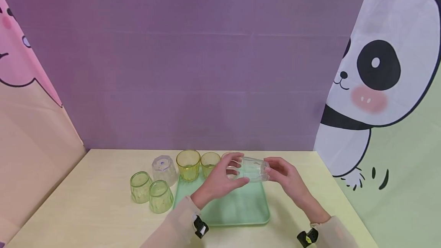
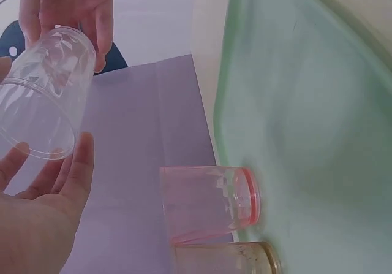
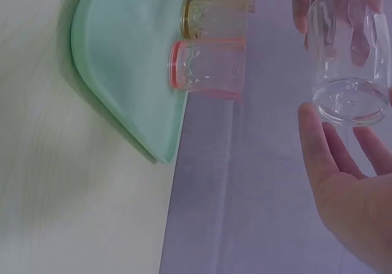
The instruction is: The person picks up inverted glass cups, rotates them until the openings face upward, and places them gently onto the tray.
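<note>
A clear drinking glass [image 1: 254,169] lies tilted on its side in the air above the green tray [image 1: 237,209], between both hands. My left hand [image 1: 224,177] holds its open rim end, thumb below and fingers above. At the base end, my right hand [image 1: 284,177] grips the glass with thumb and fingertips. The right wrist view shows the thick base of the clear glass [image 3: 349,96] close to the right fingertips. Along the tray's far side stand two yellow glasses, a larger one [image 1: 188,165] and a smaller one [image 1: 209,162]. Beside them is a pink glass [image 2: 205,203], mostly hidden behind my left hand in the head view.
Left of the tray, two green glasses [image 1: 140,188] and a faintly purple faceted glass [image 1: 164,169] stand on the pale wooden table [image 1: 93,202]. The purple one looks upside down. A purple cloth backdrop [image 1: 206,68] rises behind the table, with printed cloths at both sides.
</note>
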Demonstrator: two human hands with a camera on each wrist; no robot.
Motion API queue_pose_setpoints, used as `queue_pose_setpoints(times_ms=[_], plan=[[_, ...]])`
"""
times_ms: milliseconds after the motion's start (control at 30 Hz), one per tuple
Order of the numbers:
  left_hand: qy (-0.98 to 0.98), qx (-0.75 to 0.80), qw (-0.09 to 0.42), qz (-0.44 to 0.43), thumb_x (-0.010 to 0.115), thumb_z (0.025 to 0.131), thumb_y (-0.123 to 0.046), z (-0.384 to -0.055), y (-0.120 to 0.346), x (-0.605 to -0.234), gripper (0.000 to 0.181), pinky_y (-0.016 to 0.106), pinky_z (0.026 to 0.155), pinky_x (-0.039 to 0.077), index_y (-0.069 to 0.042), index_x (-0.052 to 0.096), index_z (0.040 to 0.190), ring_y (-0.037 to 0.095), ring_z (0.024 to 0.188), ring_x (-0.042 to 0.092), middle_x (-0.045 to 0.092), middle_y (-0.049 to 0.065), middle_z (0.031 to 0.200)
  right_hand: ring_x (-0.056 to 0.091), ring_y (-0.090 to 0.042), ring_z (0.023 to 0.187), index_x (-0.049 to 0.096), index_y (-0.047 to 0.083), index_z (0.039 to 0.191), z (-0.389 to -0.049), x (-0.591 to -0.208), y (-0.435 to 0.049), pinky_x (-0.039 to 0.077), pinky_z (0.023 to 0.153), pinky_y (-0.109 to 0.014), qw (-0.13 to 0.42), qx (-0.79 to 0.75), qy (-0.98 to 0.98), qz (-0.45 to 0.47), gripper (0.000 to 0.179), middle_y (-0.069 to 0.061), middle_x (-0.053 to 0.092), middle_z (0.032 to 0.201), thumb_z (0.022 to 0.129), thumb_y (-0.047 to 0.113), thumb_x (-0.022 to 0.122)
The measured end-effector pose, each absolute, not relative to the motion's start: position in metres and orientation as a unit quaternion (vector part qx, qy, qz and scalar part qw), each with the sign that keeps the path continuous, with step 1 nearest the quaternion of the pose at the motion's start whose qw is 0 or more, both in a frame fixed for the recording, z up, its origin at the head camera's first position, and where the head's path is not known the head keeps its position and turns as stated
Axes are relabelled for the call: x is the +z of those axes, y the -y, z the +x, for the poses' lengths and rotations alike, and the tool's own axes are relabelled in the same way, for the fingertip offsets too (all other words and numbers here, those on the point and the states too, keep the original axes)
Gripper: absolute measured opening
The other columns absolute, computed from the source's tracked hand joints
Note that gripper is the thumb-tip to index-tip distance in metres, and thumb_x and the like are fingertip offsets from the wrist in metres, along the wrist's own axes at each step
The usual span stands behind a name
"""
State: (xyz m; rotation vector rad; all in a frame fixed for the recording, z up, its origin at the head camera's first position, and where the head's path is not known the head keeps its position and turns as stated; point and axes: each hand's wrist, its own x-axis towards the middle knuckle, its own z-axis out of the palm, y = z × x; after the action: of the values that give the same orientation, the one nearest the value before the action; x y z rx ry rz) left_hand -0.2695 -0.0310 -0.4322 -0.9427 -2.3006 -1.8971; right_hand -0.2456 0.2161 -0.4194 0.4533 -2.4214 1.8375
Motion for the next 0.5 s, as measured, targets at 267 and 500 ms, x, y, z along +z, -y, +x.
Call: queue_pose_setpoints(times_ms=[267, 500], plan=[[0.778, -0.551, 0.030, -0.302, 0.080, 0.085, -0.023, -0.271, 0.030, -0.423, 0.066, 0.044, 0.096, 0.053, -0.013, 0.051, 0.143, 0.029, 0.108, 0.060, 0.055, 0.007, 0.127, 0.066, -0.026, 0.108, 0.058, -0.002, 0.133, -0.243, -0.419, -0.216, 0.058, 0.084, -0.028, 0.053, 0.569, 0.810, 0.130, 0.039, -0.020, 0.063, 0.123, 0.100, 0.019, 0.065], [0.801, -0.507, 0.053, -0.313, 0.079, 0.085, -0.027, -0.273, 0.031, -0.415, 0.066, 0.046, 0.093, 0.053, -0.012, 0.052, 0.142, 0.028, 0.107, 0.059, 0.055, 0.009, 0.127, 0.067, -0.031, 0.102, 0.061, -0.004, 0.127, -0.240, -0.420, -0.218, 0.059, 0.082, -0.029, 0.055, 0.564, 0.816, 0.113, 0.035, -0.018, 0.065, 0.113, 0.098, 0.014, 0.068]])
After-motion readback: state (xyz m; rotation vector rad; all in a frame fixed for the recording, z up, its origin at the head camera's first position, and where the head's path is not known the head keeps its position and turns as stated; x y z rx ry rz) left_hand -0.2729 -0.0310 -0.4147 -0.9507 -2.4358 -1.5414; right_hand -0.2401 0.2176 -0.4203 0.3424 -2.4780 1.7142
